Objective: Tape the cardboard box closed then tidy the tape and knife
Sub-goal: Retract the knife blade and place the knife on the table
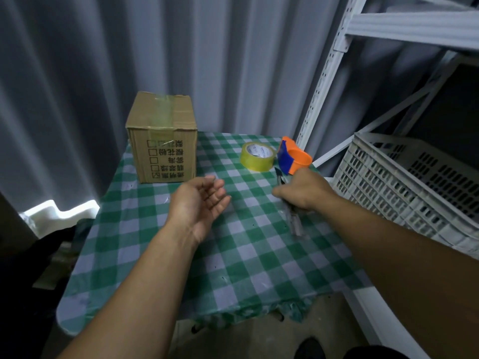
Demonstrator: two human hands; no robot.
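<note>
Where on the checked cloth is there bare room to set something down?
The near half of the green checked tablecloth is bare, between both forearms. A smaller patch lies between the brown cardboard box and the yellowish tape roll. The far right corner is crowded: tape roll, orange-and-blue tape dispenser, and the right hand gripping a blurred tool. The left hand hovers open.

Grey curtain (77, 73), white shelving (334, 73), perhaps concrete floor (259, 340).

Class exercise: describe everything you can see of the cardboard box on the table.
The box is plain brown corrugated cardboard, roughly cube-shaped, standing upright at the far left corner of the checked tablecloth. Its top flaps are shut, with a clear, yellowish tape strip along the seam and down onto the front face. That face carries black print: a column of checkboxes beside characters, one box marked. Neither hand touches it.
</note>
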